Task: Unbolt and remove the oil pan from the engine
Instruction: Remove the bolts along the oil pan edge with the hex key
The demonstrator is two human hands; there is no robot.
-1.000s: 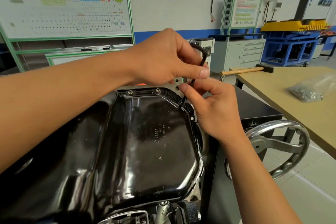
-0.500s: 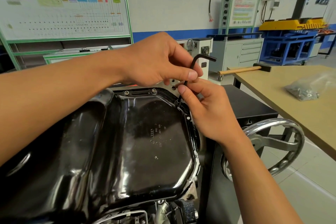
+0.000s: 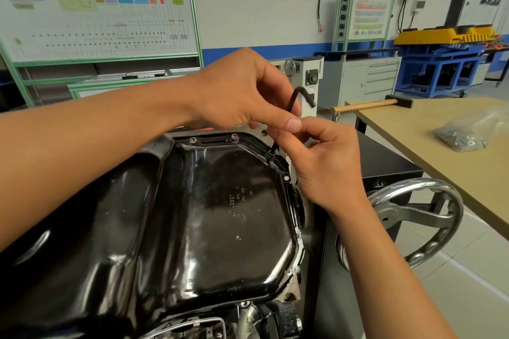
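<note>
Both hands pinch bent hex key (image 3: 292, 102) over glossy oil pan (image 3: 214, 215)

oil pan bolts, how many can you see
3: a left bolt and a right bolt on the far edge of the oil pan, a third bolt under the hex key. Others may be hidden.

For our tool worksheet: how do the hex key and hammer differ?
The hex key is black, bent; the hammer has a wooden handle. The hex key stands in a bolt, pinched by left hand and right hand; the hammer lies untouched on the table. Both are tools.
</note>
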